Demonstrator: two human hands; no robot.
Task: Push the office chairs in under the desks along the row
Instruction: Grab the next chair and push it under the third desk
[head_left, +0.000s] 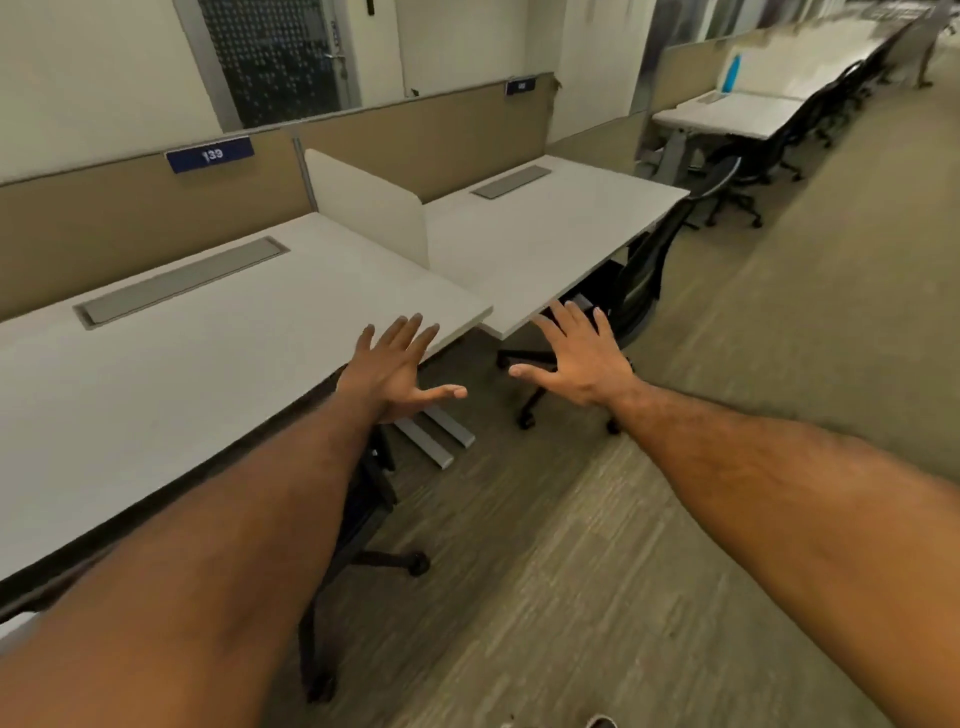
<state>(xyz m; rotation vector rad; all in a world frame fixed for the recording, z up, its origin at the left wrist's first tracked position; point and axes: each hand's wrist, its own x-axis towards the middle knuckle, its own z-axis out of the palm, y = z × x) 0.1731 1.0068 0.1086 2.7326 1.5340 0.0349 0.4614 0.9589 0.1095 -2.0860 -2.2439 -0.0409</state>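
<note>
1. Two bare forearms reach out from the bottom of the frame over a carpeted aisle, ending in a left hand (395, 366) and a right hand (576, 358) with fingers spread wide, palms forward, gripping nothing.

2. Below the left forearm, a black office chair (363, 519) sits tucked under the near desk (208, 353), which carries the number plate "139" (210, 154) on its rear partition; only the chair's base and castors show clearly.

3. Just beyond the right hand, a second black chair (639, 280) stands at the next desk (530, 228), its mesh back close against the desk edge and its castors on the carpet; it appears mostly pushed in, though angled.

4. Further along the row, more chairs (737, 182) stand at a third desk (737, 111), the nearest of them out from the desk; a blue bottle (731, 73) stands on that desk.

5. Judged from this view, the second chair is the step in hand: both palms are best set flat on the top of the backrest, pressing evenly and squarely towards the desk so the castors roll straight and the chair does not swivel or knock the desk edge.
</note>
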